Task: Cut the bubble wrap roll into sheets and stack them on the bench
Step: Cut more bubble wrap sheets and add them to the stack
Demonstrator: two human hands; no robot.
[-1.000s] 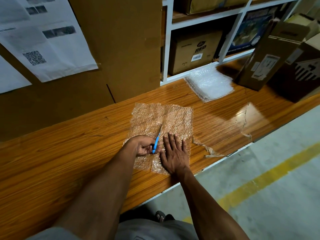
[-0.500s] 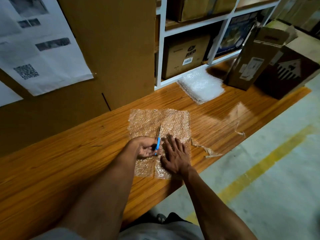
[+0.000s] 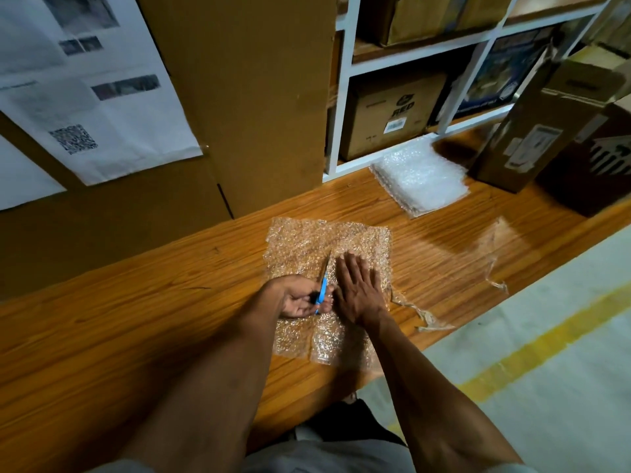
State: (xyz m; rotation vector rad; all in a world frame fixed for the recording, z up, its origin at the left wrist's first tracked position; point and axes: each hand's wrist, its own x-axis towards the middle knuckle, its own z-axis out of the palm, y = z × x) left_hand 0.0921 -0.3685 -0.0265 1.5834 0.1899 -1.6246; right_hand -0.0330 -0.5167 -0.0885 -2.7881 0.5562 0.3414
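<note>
A clear bubble wrap piece [image 3: 300, 244] lies flat on the wooden bench [image 3: 136, 319], split lengthwise up its near part. My left hand [image 3: 297, 297] grips a blue-handled cutter [image 3: 322, 288] whose blade points away along the cut line. My right hand [image 3: 358, 288] lies flat, fingers spread, pressing the right half of the wrap down beside the blade. A stack of cut white bubble wrap sheets [image 3: 421, 175] rests at the back right of the bench.
Clear plastic scraps [image 3: 426, 315] lie near the bench's front edge, with a clear film [image 3: 491, 247] further right. Cardboard boxes [image 3: 532, 131] stand at the right. White shelving [image 3: 345, 97] with boxes and a cardboard panel [image 3: 246, 97] rise behind. Concrete floor with a yellow line [image 3: 546, 339] lies right.
The cutter and both hands have moved slightly forward along the wrap, lengthening the cut. The camera view has shifted a little.
</note>
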